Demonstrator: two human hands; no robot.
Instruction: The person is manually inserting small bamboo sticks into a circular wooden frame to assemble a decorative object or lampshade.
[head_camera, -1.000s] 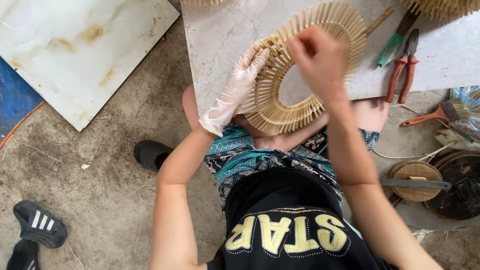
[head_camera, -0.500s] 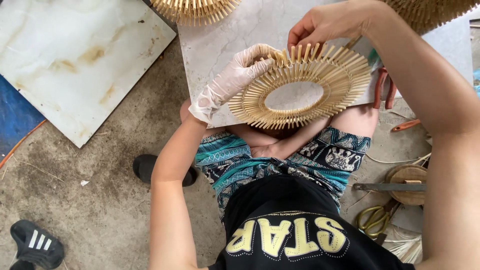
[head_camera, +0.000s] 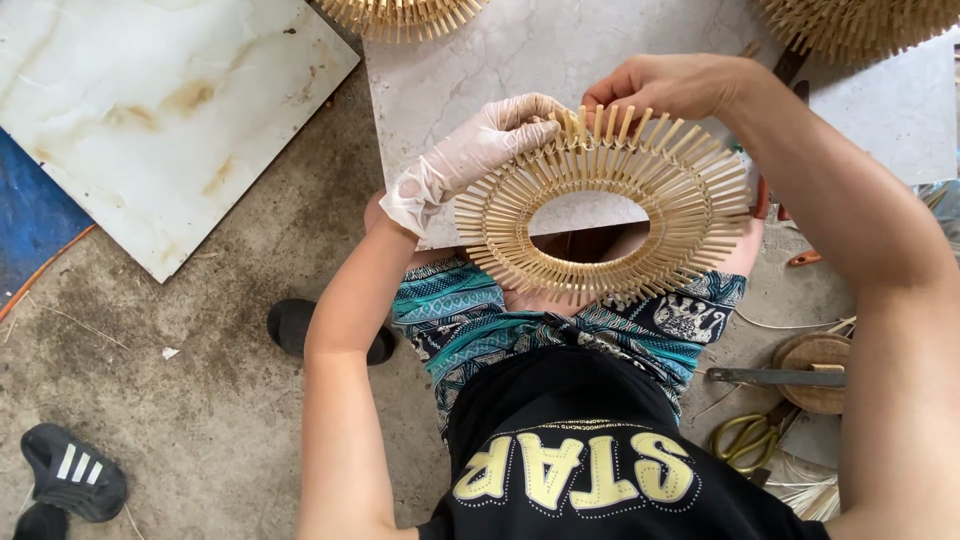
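A round ring of short bamboo sticks (head_camera: 690, 215), with an oval hole in its middle, is held flat over my lap and the near edge of a pale marble slab (head_camera: 520, 60). My left hand (head_camera: 470, 155), in a thin white glove, grips the ring's far left rim. My bare right hand (head_camera: 670, 85) pinches the sticks at the far rim, right beside the gloved fingers.
Two more bamboo rings (head_camera: 400, 15) (head_camera: 860, 25) lie at the slab's far edge. A loose marble tile (head_camera: 150, 110) lies on the concrete floor at left. Pliers with red handles (head_camera: 790, 215), yellow-handled scissors (head_camera: 745, 435), a blade on a wooden block (head_camera: 800, 375) lie right. Black sandals (head_camera: 70, 475) (head_camera: 295, 325) at left.
The ring has tipped from upright to lying flat and come nearer my lap. My right hand has moved from the ring's face to its far rim, beside the left hand.
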